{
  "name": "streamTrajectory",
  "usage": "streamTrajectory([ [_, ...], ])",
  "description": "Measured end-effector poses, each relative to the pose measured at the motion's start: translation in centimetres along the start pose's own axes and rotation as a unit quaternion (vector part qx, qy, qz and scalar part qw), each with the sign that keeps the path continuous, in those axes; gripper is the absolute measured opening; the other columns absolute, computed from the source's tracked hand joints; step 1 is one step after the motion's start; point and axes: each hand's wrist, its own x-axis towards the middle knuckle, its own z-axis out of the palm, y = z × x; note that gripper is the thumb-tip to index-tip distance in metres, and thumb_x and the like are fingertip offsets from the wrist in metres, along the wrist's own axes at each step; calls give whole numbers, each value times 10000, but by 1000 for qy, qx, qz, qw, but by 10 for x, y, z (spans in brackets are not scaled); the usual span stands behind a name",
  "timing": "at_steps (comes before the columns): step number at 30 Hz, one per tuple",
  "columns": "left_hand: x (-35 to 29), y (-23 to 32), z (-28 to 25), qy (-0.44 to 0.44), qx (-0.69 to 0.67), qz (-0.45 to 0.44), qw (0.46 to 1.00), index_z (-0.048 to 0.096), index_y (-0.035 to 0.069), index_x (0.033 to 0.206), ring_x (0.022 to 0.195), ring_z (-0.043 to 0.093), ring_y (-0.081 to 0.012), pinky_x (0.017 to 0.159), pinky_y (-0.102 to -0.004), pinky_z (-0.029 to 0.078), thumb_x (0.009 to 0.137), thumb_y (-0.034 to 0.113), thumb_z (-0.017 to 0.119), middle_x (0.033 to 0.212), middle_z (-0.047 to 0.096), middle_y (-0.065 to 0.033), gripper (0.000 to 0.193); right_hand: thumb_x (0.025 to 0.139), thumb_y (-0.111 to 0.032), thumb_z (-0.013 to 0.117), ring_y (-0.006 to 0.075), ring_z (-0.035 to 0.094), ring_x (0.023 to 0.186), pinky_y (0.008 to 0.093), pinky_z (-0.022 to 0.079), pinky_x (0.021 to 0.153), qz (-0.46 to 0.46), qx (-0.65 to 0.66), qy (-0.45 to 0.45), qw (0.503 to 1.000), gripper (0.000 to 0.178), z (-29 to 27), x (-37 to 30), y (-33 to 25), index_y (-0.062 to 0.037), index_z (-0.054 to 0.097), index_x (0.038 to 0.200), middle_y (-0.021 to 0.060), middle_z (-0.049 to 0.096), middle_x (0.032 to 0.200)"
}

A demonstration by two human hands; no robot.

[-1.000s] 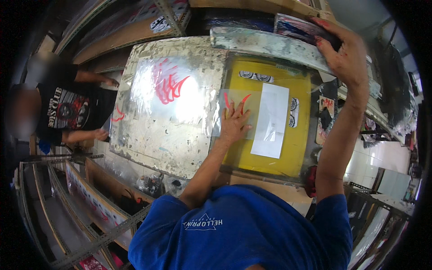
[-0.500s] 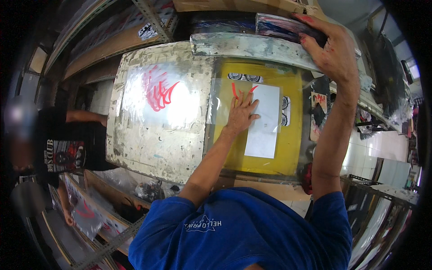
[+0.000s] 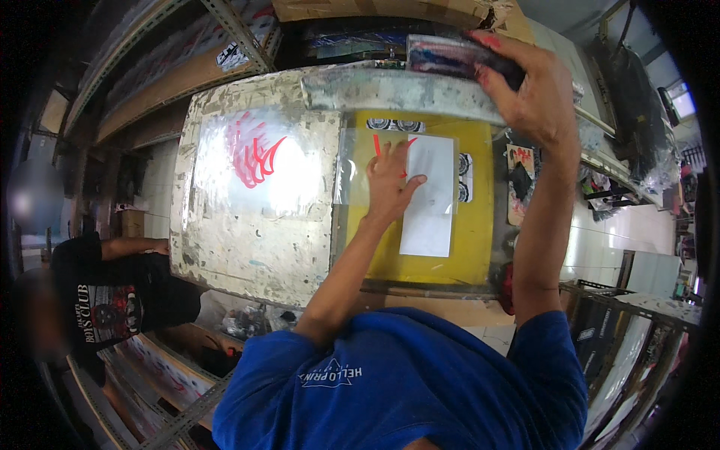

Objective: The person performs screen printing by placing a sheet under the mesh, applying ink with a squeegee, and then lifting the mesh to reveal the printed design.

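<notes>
The left hand (image 3: 387,181) lies palm down at the centre of the frame, its fingers somewhat apart, resting on a clear film sheet (image 3: 358,174) rather than gripping it. The right hand (image 3: 534,94), at upper right, has red-smudged fingers that look clamped around one end of a dark, streaked block (image 3: 442,56).

The film is at the centre, over a yellow panel (image 3: 472,251) and the upper part of a white paper strip (image 3: 426,229). It should be light, thin and bendy, probably slippery and easily creased; the bare left edge or a right-hand corner seems the safest hold, away from the red marks. Its long axis runs left to right, and its curved red shapes (image 3: 377,142) point towards the top of the frame. The paper strip runs top to bottom, leaning slightly right at its upper end.

Above lies a pale, ink-stained bar (image 3: 397,90). Left of the panel, a worn, chipped tabletop (image 3: 247,259) carries a glossy sheet with red strokes (image 3: 255,154). A co-worker in a dark shirt (image 3: 112,304) is at far left.
</notes>
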Motion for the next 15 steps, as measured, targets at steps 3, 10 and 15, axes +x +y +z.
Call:
streamTrajectory([
  [3, -17, 26, -50, 179, -350, -65, 917, 409, 3, 1444, 1268, 502, -288, 1069, -439, 339, 767, 307, 821, 1389, 518, -102, 848, 741, -255, 760, 325, 642, 819, 415, 494, 754, -46, -49, 13, 998, 376, 10, -28, -15, -142, 735, 1098, 148, 689, 919],
  [10, -96, 11, -84, 120, -408, -265, 865, 412, -72, 1423, 1167, 563, -247, 1013, -385, 449, 603, 44, 913, 1268, 586, -136, 968, 751, -209, 755, 301, 588, 874, 415, 428, 806, 7, -20, -74, 997, 424, 63, -142, -28, -165, 700, 1169, 94, 632, 940],
  [15, -150, -37, -54, 108, -92, -140, 980, 586, -18, 1282, 1219, 514, -322, 1042, -436, 397, 558, 211, 926, 1337, 550, -181, 833, 725, -185, 766, 293, 577, 957, 448, 387, 886, 76, 9, -221, 972, 558, 131, -208, -11, -186, 635, 1268, 100, 613, 1018],
])
